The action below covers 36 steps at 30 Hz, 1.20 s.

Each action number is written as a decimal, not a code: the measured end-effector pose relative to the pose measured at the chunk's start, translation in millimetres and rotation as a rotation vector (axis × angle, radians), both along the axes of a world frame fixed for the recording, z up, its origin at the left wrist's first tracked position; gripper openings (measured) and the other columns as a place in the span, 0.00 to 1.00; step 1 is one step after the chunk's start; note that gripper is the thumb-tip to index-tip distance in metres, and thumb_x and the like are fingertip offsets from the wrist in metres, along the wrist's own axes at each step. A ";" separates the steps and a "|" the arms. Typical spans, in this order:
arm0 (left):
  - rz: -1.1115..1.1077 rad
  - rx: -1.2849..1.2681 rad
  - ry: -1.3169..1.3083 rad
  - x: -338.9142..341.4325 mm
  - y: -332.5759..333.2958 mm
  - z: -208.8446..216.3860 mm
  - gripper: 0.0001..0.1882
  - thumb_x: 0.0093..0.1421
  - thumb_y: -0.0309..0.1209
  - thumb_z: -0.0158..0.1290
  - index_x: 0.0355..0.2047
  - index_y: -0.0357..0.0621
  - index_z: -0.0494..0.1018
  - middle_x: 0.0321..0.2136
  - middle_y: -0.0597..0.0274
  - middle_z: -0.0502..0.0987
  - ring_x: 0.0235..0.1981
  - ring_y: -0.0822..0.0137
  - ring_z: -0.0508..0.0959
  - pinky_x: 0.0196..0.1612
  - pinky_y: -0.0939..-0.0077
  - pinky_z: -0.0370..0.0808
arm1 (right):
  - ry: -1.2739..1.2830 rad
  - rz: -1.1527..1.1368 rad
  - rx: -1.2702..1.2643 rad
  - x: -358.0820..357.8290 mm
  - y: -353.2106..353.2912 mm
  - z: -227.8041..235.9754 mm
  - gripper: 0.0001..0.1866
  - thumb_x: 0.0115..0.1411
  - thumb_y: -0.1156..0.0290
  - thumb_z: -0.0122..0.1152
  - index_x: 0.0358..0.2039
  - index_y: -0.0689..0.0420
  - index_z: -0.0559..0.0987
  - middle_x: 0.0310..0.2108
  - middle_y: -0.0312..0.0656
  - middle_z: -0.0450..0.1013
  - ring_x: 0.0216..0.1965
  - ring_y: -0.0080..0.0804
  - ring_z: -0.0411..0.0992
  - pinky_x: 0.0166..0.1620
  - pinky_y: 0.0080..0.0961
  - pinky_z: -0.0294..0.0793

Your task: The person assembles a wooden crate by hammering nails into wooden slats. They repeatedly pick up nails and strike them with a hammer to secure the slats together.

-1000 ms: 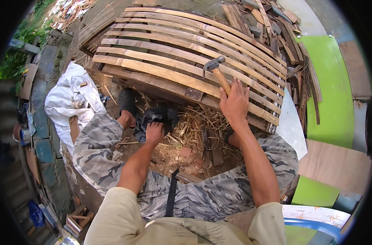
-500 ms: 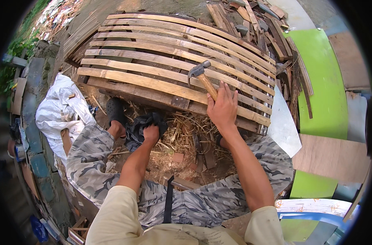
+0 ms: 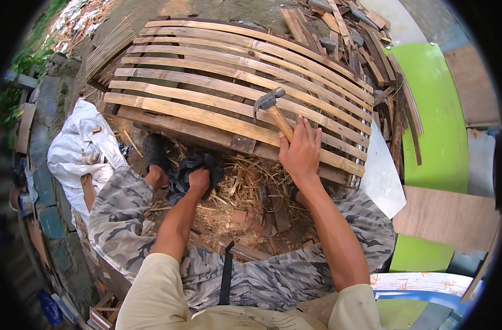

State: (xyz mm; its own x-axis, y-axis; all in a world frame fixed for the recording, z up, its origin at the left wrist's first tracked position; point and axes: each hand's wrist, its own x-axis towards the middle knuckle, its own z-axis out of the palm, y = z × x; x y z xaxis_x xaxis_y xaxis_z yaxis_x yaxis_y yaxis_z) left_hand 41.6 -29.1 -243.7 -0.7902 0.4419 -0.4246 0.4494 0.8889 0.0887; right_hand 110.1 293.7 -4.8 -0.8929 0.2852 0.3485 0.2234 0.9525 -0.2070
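Note:
My left hand (image 3: 199,179) reaches down into a crumpled black plastic bag (image 3: 179,184) by my left foot; its fingers are hidden in the folds. A claw hammer (image 3: 278,115) with a wooden handle lies slantwise over a panel of bamboo slats (image 3: 196,80), its head up and to the left. Over the lower end of the handle is my right hand (image 3: 301,148), thumb along one side and the other fingers stretched across the slats. The handle's end is under the palm. The slats run side by side on a dark wooden frame (image 3: 190,131).
Wood shavings and strips (image 3: 245,181) cover the ground between my feet. A white sack (image 3: 83,140) lies at the left beside a low block wall (image 3: 50,192). Scrap wood (image 3: 366,49) is heaped at the far right, near a bright green sheet (image 3: 432,110) and a plywood piece (image 3: 446,217).
My left hand has moved slightly left and further into the black bag. My right hand and the hammer keep nearly the same place on the slats.

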 end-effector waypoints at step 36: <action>0.221 0.557 -0.863 -25.0 14.7 125.8 0.20 0.63 0.27 0.57 0.54 0.33 0.77 0.37 0.51 0.83 0.41 0.67 0.83 0.43 0.71 0.83 | 0.006 -0.031 -0.016 -1.9 -1.4 0.5 0.30 0.66 0.60 0.58 0.60 0.71 0.68 0.59 0.59 0.71 0.65 0.52 0.66 0.67 0.61 0.57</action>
State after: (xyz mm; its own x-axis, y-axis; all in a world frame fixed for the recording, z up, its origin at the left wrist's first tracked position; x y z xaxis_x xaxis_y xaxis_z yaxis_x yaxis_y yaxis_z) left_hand 16.5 -14.5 -117.9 -0.4028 0.6308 -0.6632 -0.1283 0.6785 0.7233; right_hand 108.1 292.3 -4.3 -0.8816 0.3181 0.3487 0.2515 0.9417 -0.2232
